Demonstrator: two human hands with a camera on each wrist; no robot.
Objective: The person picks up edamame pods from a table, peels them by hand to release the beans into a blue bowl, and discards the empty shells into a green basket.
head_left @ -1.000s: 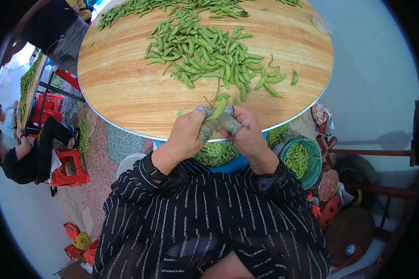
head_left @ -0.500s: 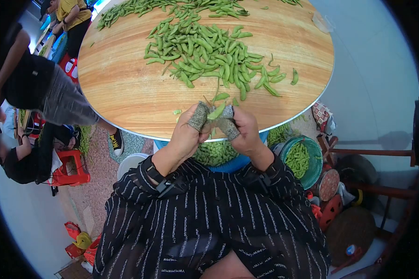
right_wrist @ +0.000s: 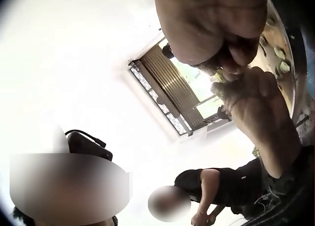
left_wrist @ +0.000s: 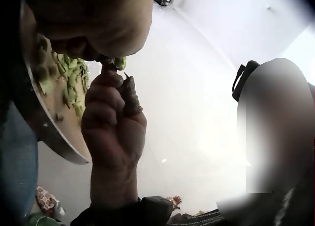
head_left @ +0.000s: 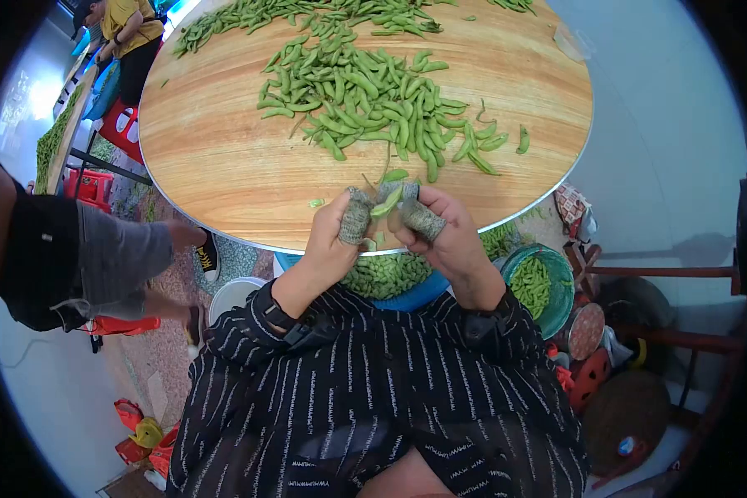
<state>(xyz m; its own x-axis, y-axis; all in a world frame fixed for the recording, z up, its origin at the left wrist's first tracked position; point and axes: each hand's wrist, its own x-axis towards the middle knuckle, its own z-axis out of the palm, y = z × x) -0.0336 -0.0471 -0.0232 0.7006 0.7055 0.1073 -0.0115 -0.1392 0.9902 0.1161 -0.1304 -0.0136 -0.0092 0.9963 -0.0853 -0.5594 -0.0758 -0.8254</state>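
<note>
Pod [head_left: 388,202] pinched by both hands; head view shows it whole.

In the head view the pod [head_left: 387,202] shows only as a green sliver between the wrapped fingertips of the left hand [head_left: 334,236] and right hand [head_left: 446,236], its ends covered, and whether it is split open is too small to tell. The blue tub [head_left: 415,295] of pods at 6 o'clock from the hands sits mostly hidden under the round table [head_left: 224,166], whose far rim at 12 o'clock is cut by the frame. Both wrist views are washed out by glare, so the pinch reads only as dark fingers.
</note>
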